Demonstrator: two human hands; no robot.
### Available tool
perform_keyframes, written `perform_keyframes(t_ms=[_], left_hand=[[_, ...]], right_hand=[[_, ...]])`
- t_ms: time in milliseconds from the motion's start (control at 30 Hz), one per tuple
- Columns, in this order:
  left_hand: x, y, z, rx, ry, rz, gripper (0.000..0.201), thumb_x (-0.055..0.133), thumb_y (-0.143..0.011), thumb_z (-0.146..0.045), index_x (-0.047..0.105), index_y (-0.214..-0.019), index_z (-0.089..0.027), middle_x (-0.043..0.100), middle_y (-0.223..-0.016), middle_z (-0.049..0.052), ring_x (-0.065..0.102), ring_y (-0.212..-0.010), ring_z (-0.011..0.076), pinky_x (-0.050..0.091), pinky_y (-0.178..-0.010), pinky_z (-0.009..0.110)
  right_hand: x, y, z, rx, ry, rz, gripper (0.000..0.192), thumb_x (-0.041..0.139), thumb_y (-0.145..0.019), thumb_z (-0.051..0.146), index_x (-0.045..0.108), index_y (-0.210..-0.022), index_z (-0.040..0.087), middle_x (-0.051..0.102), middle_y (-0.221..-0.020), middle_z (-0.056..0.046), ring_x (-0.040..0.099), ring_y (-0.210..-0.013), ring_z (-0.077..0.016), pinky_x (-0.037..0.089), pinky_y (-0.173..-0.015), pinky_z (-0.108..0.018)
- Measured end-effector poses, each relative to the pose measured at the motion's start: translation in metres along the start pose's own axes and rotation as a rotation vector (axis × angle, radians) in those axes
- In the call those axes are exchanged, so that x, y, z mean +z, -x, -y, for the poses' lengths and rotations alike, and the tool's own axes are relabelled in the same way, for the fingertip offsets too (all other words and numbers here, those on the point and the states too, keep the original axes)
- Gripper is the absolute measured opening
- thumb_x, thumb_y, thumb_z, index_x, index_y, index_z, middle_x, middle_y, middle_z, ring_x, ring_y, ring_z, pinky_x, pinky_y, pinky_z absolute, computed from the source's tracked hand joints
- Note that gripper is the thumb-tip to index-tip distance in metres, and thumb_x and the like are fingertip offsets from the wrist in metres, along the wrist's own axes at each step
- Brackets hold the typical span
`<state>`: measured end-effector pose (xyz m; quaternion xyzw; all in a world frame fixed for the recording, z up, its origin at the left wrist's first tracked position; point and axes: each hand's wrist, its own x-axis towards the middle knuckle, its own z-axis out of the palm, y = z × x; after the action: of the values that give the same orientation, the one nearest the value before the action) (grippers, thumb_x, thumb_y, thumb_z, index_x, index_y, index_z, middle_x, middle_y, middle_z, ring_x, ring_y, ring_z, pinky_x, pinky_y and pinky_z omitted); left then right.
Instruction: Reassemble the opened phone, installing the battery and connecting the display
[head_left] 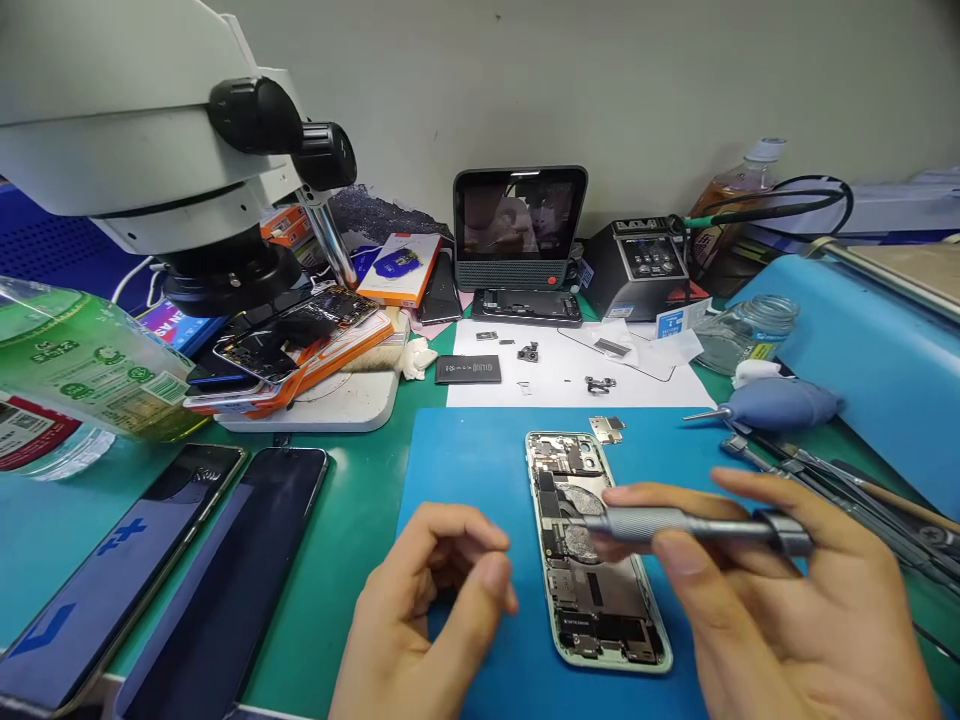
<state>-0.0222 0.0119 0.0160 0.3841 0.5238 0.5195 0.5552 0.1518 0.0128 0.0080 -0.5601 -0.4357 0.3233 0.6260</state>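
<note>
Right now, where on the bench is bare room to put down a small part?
Bare blue mat lies between the opened phone and the mat's left edge, above the left hand. The right side by the tweezers and the white paper are crowded.

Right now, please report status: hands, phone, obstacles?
Right hand holds screwdriver over opened phone. Left hand loosely curled beside it, holding nothing visible. Nothing between them.

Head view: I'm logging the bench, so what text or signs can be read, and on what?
Dark phone screen, far left: blue marks like "7" and "+", upside down.
Green bottle label: print too blurred.
Orange box, soldering station, black battery, opened phone: lettering too small.
</note>
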Motion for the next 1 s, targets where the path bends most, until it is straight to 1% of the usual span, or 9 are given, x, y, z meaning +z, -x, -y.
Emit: perform_keyframes(t_ms=[100, 167, 233, 367, 567, 700, 767, 933, 1000], left_hand=[[-0.004, -0.002, 0.005, 0.109, -0.08, 0.166, 0.027, 0.088, -0.093, -0.041, 0.084, -0.119, -0.035, 0.083, -0.093, -0.005, 0.071, -0.078, 0.0073, 0.055, -0.075, 0.011], [-0.006, -0.003, 0.008, 0.207, -0.128, 0.304, 0.033, 0.084, -0.096, -0.028, 0.083, -0.126, -0.041, 0.086, -0.104, -0.007, 0.077, -0.088, 0.0078, 0.057, -0.086, 0.011], [-0.007, -0.004, 0.01, 0.273, -0.158, 0.376, 0.037, 0.08, -0.1, -0.02, 0.082, -0.128, -0.044, 0.087, -0.11, -0.008, 0.08, -0.096, 0.0077, 0.056, -0.09, 0.01], [-0.009, -0.005, 0.01, 0.314, -0.174, 0.398, 0.035, 0.076, -0.103, -0.018, 0.083, -0.125, -0.044, 0.087, -0.112, -0.01, 0.08, -0.095, 0.0061, 0.057, -0.088, 0.007], [-0.012, -0.008, 0.007, 0.327, -0.203, 0.449, 0.034, 0.072, -0.106, -0.021, 0.081, -0.128, -0.044, 0.087, -0.117, -0.009, 0.081, -0.092, 0.007, 0.06, -0.083, 0.009], [-0.01, -0.005, 0.008, 0.332, -0.205, 0.348, 0.025, 0.073, -0.106, -0.025, 0.085, -0.12, -0.041, 0.088, -0.105, -0.009, 0.08, -0.086, 0.0062, 0.059, -0.079, 0.007], [-0.009, -0.004, 0.009, 0.349, -0.21, 0.317, 0.027, 0.072, -0.106, -0.021, 0.086, -0.118, -0.04, 0.088, -0.102, -0.009, 0.08, -0.086, 0.0057, 0.059, -0.08, 0.007], [-0.016, -0.009, 0.01, 0.401, -0.249, 0.496, 0.048, 0.064, -0.107, -0.009, 0.076, -0.139, -0.043, 0.086, -0.12, -0.007, 0.083, -0.097, 0.0087, 0.063, -0.084, 0.012], [-0.019, -0.011, 0.011, 0.408, -0.262, 0.526, 0.05, 0.063, -0.107, -0.008, 0.073, -0.142, -0.042, 0.085, -0.123, -0.006, 0.083, -0.099, 0.0096, 0.064, -0.086, 0.013]], right_hand=[[-0.009, -0.006, 0.004, 0.195, -0.18, 0.121, 0.06, 0.08, -0.099, 0.048, 0.05, -0.15, 0.037, 0.08, -0.105, -0.005, 0.08, -0.077, -0.0224, 0.071, -0.071, -0.029], [-0.011, -0.008, 0.007, 0.287, -0.256, 0.205, 0.067, 0.08, -0.099, 0.049, 0.047, -0.156, 0.039, 0.078, -0.106, -0.005, 0.079, -0.078, -0.0212, 0.07, -0.075, -0.03], [-0.01, -0.008, 0.009, 0.337, -0.295, 0.252, 0.071, 0.08, -0.099, 0.049, 0.046, -0.16, 0.039, 0.077, -0.106, -0.005, 0.079, -0.084, -0.0211, 0.069, -0.079, -0.028], [-0.009, -0.007, 0.01, 0.337, -0.309, 0.269, 0.072, 0.08, -0.099, 0.049, 0.045, -0.162, 0.042, 0.077, -0.102, -0.004, 0.078, -0.083, -0.0194, 0.068, -0.078, -0.026], [-0.011, -0.007, 0.004, 0.335, -0.299, 0.275, 0.068, 0.078, -0.099, 0.051, 0.048, -0.159, 0.047, 0.076, -0.108, -0.005, 0.078, -0.086, -0.0223, 0.07, -0.078, -0.029], [-0.01, -0.009, 0.005, 0.352, -0.288, 0.285, 0.069, 0.079, -0.097, 0.051, 0.048, -0.159, 0.047, 0.076, -0.108, -0.006, 0.079, -0.087, -0.0242, 0.07, -0.078, -0.031], [-0.01, -0.01, 0.005, 0.351, -0.28, 0.293, 0.072, 0.08, -0.096, 0.05, 0.048, -0.16, 0.046, 0.077, -0.108, -0.006, 0.079, -0.086, -0.0248, 0.07, -0.078, -0.032], [-0.011, -0.007, 0.003, 0.366, -0.261, 0.243, 0.072, 0.08, -0.097, 0.05, 0.047, -0.161, 0.044, 0.077, -0.108, -0.007, 0.08, -0.087, -0.0256, 0.069, -0.078, -0.033], [-0.013, -0.006, 0.001, 0.364, -0.241, 0.223, 0.073, 0.081, -0.095, 0.052, 0.049, -0.16, 0.046, 0.077, -0.109, -0.007, 0.08, -0.089, -0.0273, 0.069, -0.079, -0.035]])
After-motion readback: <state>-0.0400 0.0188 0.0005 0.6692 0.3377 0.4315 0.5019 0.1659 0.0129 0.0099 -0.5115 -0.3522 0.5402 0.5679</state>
